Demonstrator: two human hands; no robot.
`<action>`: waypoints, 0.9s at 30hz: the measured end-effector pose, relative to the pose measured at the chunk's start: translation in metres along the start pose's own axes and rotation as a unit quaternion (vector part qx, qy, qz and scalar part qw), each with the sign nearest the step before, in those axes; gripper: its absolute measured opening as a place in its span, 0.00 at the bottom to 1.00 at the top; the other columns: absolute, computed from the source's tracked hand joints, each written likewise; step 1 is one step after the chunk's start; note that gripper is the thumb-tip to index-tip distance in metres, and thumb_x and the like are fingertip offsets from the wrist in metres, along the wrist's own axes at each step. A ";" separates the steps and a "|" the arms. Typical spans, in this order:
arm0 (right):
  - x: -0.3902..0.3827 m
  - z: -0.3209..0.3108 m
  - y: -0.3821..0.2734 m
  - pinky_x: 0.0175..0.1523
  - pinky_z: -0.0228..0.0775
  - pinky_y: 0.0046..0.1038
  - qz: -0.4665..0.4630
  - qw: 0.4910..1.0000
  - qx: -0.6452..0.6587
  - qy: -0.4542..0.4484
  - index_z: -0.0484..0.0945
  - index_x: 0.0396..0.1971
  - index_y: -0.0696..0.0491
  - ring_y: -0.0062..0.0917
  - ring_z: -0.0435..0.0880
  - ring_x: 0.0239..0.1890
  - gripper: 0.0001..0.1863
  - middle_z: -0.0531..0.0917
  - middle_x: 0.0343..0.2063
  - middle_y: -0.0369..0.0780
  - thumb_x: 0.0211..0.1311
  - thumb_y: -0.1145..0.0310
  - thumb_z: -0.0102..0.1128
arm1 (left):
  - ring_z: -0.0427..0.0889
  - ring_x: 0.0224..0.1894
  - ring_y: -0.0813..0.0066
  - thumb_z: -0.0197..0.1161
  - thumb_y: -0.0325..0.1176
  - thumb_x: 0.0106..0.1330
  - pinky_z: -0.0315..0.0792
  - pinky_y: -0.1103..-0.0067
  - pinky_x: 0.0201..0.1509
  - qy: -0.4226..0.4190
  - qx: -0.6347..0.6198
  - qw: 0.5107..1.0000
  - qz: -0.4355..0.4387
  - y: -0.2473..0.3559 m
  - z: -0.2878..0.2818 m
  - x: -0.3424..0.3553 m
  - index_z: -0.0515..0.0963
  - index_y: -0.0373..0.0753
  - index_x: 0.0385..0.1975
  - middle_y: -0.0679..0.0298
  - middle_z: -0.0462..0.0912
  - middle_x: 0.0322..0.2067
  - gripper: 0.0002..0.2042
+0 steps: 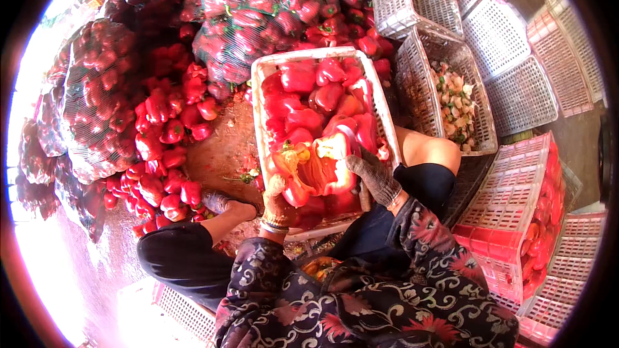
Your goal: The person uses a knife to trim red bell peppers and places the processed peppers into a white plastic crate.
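Between my two gloved hands is a red bell pepper (pixel 322 173), split open so its pale inside, ribs and seeds show. My left hand (pixel 278 205), in a tan glove, is closed on its left side. On the right side my right hand (pixel 375 177), in a brown glove, grips the pepper with the thumb lying near the cut edge. Both hands are over the near part of a white plastic crate (pixel 258 100), which sits between my legs. Red bell peppers (pixel 329 96) fill that crate. Whether either hand also holds a tool is hidden.
Mesh sacks of red peppers (pixel 100 90) pile up at the left and far side. Loose peppers (pixel 155 180) cover the floor to my left. Right of me stand a crate of pepper cores (pixel 456 96), stacked white crates (pixel 493 32) and a tipped pepper-filled crate (pixel 503 196).
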State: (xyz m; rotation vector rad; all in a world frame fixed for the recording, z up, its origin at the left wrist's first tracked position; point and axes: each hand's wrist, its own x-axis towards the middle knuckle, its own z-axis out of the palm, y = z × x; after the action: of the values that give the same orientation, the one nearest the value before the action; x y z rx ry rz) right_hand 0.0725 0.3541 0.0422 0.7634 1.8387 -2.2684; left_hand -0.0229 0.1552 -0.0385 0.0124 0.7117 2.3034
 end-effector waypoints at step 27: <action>-0.007 0.086 0.038 0.49 0.76 0.36 -0.358 0.772 -0.448 0.276 0.75 0.54 0.53 0.42 0.83 0.45 0.26 0.83 0.42 0.48 0.54 0.66 0.67 | 0.78 0.51 0.73 0.44 0.45 0.76 0.72 0.74 0.57 0.023 0.114 0.992 -0.047 -0.019 0.008 0.002 0.72 0.36 0.58 0.63 0.80 0.50 0.21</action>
State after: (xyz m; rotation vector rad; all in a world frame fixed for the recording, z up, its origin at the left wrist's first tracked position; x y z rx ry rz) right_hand 0.0679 0.2624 0.0239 0.6008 3.5120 -0.9964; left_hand -0.0106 0.1713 -0.0408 0.0318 0.9754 2.1283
